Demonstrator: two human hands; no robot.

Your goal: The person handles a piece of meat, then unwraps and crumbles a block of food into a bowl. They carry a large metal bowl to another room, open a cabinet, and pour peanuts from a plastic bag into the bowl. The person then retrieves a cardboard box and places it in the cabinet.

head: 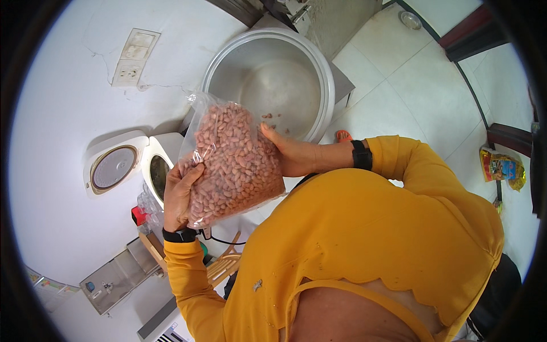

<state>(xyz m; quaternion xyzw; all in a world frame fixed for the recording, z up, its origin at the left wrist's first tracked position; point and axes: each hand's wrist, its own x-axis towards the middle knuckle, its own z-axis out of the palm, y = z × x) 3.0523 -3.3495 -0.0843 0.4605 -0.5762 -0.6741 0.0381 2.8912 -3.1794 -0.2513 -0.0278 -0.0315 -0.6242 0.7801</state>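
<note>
A clear plastic bag (233,158) full of shelled peanuts is held up between my two hands. My left hand (181,194) grips its left side, thumb across the front. On the opposite side, my right hand (295,154) has its thumb against the bag's edge, its other fingers hidden behind. The bag's gathered upper end leans over the rim of a large round metal pot (327,92). A few reddish-brown bits (267,116) lie inside the pot near its lower wall.
To the left stands a white rice cooker (166,147) with its lid (114,166) raised. Wall sockets (132,57) are above it. A wooden chair (224,263) is below. On the tiled floor (384,98) sits a clear round dish (410,20); a yellow packet (502,166) lies far right.
</note>
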